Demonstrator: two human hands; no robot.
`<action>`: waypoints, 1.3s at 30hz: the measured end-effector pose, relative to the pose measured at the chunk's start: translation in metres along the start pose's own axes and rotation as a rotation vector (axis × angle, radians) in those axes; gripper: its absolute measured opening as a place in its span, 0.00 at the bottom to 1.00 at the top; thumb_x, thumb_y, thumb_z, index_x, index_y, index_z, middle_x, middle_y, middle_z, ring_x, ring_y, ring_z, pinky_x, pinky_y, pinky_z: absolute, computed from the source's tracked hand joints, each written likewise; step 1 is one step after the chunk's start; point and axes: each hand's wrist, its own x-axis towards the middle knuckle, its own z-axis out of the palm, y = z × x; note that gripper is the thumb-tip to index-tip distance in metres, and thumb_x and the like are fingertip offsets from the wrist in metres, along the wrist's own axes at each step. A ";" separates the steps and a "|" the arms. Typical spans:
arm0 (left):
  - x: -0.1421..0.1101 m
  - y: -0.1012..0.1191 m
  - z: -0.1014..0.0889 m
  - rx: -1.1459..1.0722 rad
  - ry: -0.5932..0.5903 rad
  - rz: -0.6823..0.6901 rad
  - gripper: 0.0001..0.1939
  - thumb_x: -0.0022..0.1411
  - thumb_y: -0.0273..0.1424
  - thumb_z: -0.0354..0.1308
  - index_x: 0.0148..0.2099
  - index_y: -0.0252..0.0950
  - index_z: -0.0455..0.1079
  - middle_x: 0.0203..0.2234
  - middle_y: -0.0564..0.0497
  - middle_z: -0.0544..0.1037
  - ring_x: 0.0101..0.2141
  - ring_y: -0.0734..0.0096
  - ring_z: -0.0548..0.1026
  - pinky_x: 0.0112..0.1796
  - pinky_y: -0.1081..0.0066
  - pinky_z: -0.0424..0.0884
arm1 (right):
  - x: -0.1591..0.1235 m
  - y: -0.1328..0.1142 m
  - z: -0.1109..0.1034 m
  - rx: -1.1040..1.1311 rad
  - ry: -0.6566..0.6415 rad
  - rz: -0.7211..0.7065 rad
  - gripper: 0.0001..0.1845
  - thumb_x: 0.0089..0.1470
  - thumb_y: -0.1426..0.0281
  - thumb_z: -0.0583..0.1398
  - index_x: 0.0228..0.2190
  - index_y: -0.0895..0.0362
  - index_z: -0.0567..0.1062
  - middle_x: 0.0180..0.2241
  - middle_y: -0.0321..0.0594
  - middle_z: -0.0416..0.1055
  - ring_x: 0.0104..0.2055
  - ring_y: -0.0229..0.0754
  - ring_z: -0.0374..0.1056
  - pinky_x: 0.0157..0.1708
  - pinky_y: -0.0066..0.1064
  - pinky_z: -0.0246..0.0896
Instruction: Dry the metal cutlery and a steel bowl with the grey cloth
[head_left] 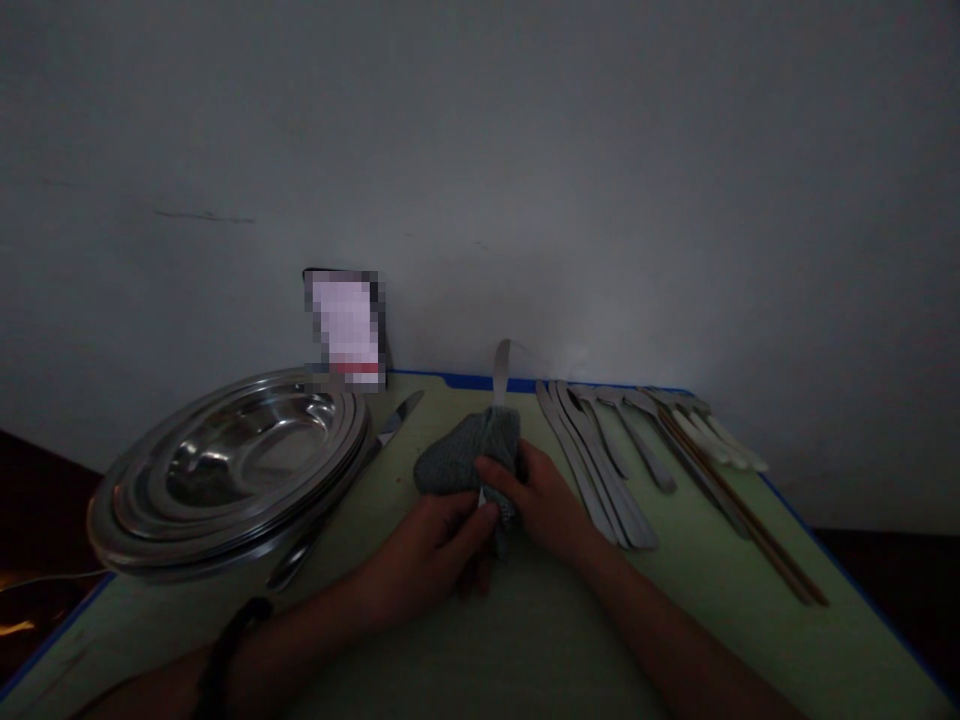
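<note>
A grey-green cloth (457, 455) is wrapped around a table knife (501, 378), whose blade sticks up out of the cloth's top. My right hand (551, 505) is closed on the cloth from the right, pressing it around the knife. Below it, my left hand (435, 550) is closed, its thumb and fingers pinching the knife's lower end, where a bright sliver of the handle shows. Most of the handle is hidden by the cloth and my fingers.
Stacked metal plates and bowls (232, 545) stand at the left, with another knife (401, 418) beside them. Knives (592, 480), spoons (649, 450), wooden chopsticks (750, 520) and white-handled cutlery (720, 440) lie at the right. A blurred-out phone (349, 325) leans on the wall behind the table.
</note>
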 end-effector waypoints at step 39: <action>-0.005 0.001 -0.010 0.316 -0.269 0.134 0.14 0.60 0.33 0.47 0.22 0.36 0.58 0.16 0.60 0.58 0.18 0.80 0.58 0.19 0.78 0.54 | 0.000 0.000 -0.002 0.061 0.286 0.066 0.23 0.51 0.52 0.55 0.40 0.57 0.72 0.41 0.42 0.73 0.46 0.46 0.67 0.48 0.36 0.58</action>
